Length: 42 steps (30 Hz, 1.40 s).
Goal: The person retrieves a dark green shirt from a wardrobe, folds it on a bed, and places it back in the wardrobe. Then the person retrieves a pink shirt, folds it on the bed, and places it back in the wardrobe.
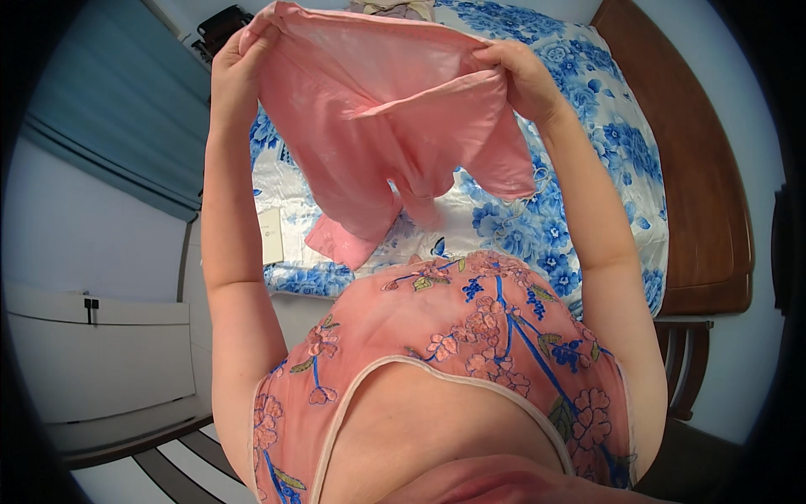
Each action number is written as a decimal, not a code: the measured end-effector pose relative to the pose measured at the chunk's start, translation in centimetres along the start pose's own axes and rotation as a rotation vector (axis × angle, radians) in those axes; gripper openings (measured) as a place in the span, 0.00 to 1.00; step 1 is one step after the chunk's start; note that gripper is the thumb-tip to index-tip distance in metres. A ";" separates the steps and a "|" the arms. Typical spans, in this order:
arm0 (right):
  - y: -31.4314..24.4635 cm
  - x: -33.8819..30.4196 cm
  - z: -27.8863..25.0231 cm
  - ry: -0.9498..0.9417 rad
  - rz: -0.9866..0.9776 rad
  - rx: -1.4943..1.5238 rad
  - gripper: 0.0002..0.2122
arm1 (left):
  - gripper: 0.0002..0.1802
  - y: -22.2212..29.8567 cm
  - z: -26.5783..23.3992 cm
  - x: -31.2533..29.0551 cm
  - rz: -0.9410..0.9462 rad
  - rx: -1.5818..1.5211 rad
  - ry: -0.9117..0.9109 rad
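Both arms are raised, stretching a thin pink garment [336, 126] up over the bed. Its wide upper opening is spread between the hands, and the rest hangs down in loose folds; whether it is a top or trousers I cannot tell. My left hand [242, 71] is closed on one end of the hem at the upper left. At the other end, my right hand [525, 80] pinches the edge between thumb and fingers. Below the hanging cloth, a pink patterned cloth [340, 244] lies on the bed, partly covered by the garment.
A bed with a blue-flowered white sheet [562, 227] spreads beneath, with a brown wooden headboard [688, 168] on the right. A pale flat box or booklet [270, 235] lies at its left edge. Teal curtains [126, 109] hang at left, above a white cabinet [109, 361].
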State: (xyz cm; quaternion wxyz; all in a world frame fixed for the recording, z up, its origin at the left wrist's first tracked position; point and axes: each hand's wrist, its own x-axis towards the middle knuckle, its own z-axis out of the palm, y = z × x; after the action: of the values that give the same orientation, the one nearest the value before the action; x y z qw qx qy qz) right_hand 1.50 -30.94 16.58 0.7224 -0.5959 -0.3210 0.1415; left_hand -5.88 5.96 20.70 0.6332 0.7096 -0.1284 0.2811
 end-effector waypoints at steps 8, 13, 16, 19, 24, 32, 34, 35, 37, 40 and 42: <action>0.1 -1.2 2.4 0.011 0.021 -0.151 0.16 | 0.11 -1.4 -1.4 1.5 0.043 -0.019 0.115; 0.2 -1.7 1.7 -0.009 -0.355 -1.120 0.16 | 0.12 -1.8 -1.6 1.5 0.006 -0.002 0.179; -0.6 -1.8 0.8 0.062 -0.264 -1.228 0.10 | 0.14 -1.1 -1.6 1.2 0.012 0.016 0.121; -1.6 -2.5 -0.1 0.249 -0.338 -1.130 0.09 | 0.14 0.2 -2.1 0.8 0.061 0.141 0.122; -1.8 -1.9 -1.4 0.471 -0.412 -1.043 0.09 | 0.15 0.8 -3.2 0.9 0.094 0.114 0.008; -2.1 -0.2 -4.1 0.594 -0.308 -0.425 0.08 | 0.14 0.6 -4.4 1.3 0.090 0.065 -0.178; -3.2 0.0 -3.7 0.557 -0.375 -0.344 0.08 | 0.11 1.5 -4.2 0.9 0.002 0.009 -0.178; -3.9 0.1 -3.3 0.546 -0.482 -0.598 0.08 | 0.10 2.0 -4.0 0.7 -0.039 -0.020 -0.178; -4.9 -1.0 -2.2 0.493 -0.570 -1.006 0.09 | 0.10 2.4 -3.3 0.4 -0.056 0.139 -0.105; -7.0 -3.0 -1.3 0.235 -0.751 -1.505 0.16 | 0.11 2.9 -2.8 0.2 -0.020 0.309 -0.028; -7.7 -3.5 -0.9 0.080 -0.771 -1.734 0.21 | 0.12 3.2 -3.0 0.2 -0.087 0.234 0.029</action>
State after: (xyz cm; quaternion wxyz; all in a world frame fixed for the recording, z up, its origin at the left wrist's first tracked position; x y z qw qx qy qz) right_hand -1.94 -35.58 22.85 0.0359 -0.7821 -0.4638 -0.4147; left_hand -8.16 8.39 23.53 0.5596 0.7794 -0.0547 0.2763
